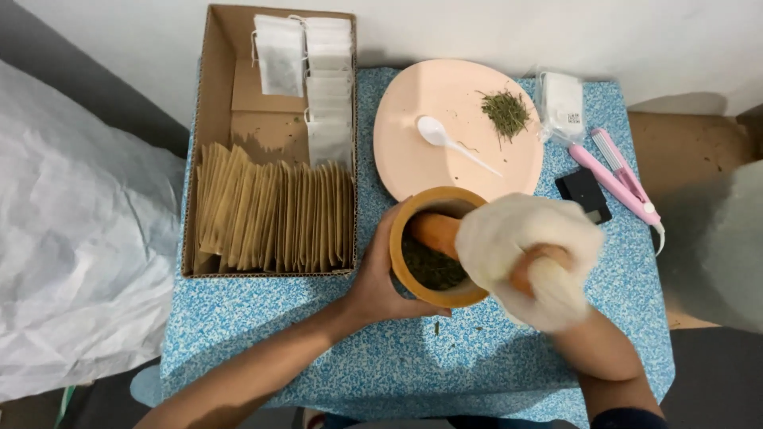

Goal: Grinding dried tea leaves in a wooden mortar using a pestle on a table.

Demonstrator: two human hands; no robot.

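Observation:
A wooden mortar (413, 208) holding dark green dried leaves (429, 266) stands on the blue speckled table (262, 318). My left hand (377, 278) wraps around the mortar's left side, steadying it. My right hand (528, 258), in a white glove and blurred, is closed on a wooden pestle (435, 232) whose end reaches into the bowl. Behind the mortar lies a round peach plate (429, 111) with a white plastic spoon (445, 139) and a small heap of green leaves (505, 111).
A cardboard box (214, 95) at the left holds a row of brown paper envelopes (270, 214) and several white filter bags (318, 71). At the right lie a clear packet (561, 103), a pink sealing tool (616, 171) and a small black scale (582, 193). White sheeting (71, 238) hangs left.

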